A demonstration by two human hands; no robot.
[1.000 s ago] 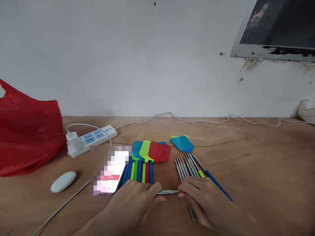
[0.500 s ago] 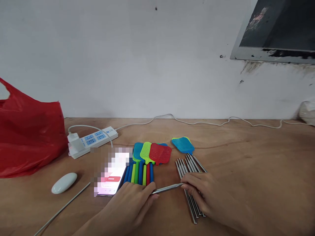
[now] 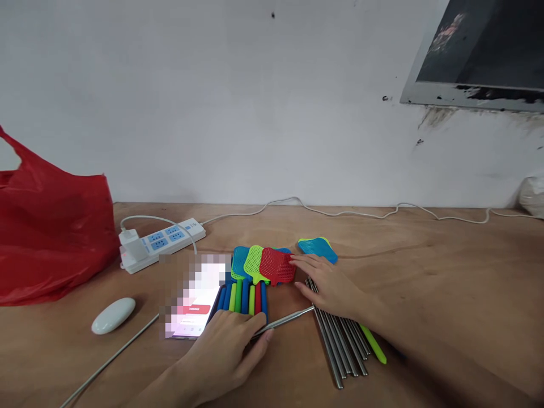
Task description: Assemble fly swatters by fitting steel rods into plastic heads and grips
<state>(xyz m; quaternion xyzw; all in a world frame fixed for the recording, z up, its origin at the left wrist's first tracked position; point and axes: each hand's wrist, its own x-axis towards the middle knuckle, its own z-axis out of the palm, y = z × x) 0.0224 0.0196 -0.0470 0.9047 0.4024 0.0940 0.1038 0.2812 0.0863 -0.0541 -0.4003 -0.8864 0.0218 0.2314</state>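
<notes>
My left hand point(image 3: 229, 345) is closed around the near end of a thin metal rod point(image 3: 289, 317), which lies slanted on the wooden table point(image 3: 425, 272). My right hand point(image 3: 329, 283) reaches forward with fingers stretched out, its fingertips at the red swatter head point(image 3: 277, 265) in a row of small swatter heads. A blue swatter head point(image 3: 317, 247) lies just beyond that hand. Under my right wrist lies a bundle of metal rods point(image 3: 340, 345) with a green handle point(image 3: 374, 344) beside them. Coloured handles point(image 3: 242, 296) lie side by side by my left hand.
A lit phone point(image 3: 193, 303) lies left of the coloured handles. A white power strip point(image 3: 159, 241) with a cable, a white oval object point(image 3: 113, 315) and a red plastic bag point(image 3: 51, 238) are on the left. A long rod point(image 3: 106, 362) crosses the near left.
My right hand let go of the rod's far end and moved forward to the swatter heads. The rod's free end swung away from me. My left hand kept its grip.
</notes>
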